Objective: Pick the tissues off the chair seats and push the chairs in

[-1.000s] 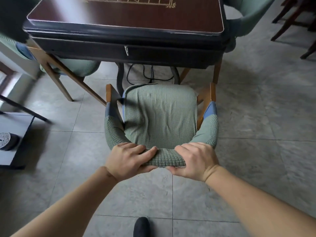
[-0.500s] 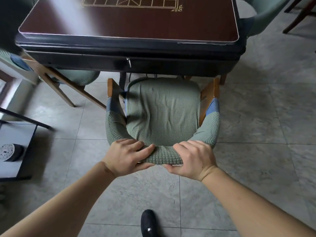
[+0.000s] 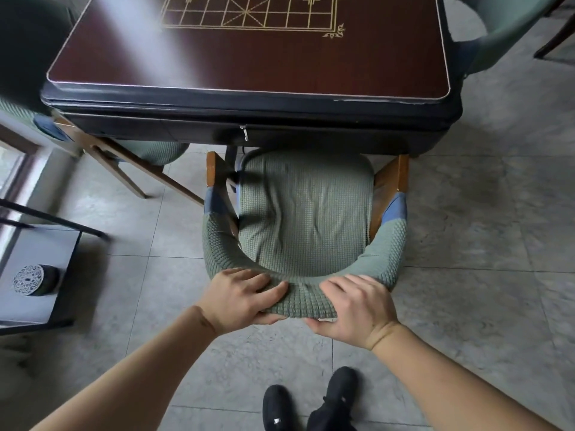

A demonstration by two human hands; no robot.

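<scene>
A green fabric-covered armchair [image 3: 303,209] with wooden arm posts stands in front of me, its seat front just under the near edge of the dark table [image 3: 249,73]. The seat is bare; no tissue shows on it. My left hand [image 3: 241,298] grips the top of the curved backrest [image 3: 306,298], fingers over the rim and thumb underneath. My right hand [image 3: 354,306] grips the same rim just to the right. Both hands hold the backrest side by side.
The table top carries a gold chess grid. A second green chair [image 3: 149,150] sits tucked at the table's left side, a third [image 3: 504,29] at the far right. A small grey side table [image 3: 34,275] with a round patterned object [image 3: 29,279] stands at left. My black shoes [image 3: 311,402] stand on the tiled floor.
The chair has slid forward toward the table, its seat front now reaching under the table edge. Both hands kept their grip on the backrest and I stepped closer.
</scene>
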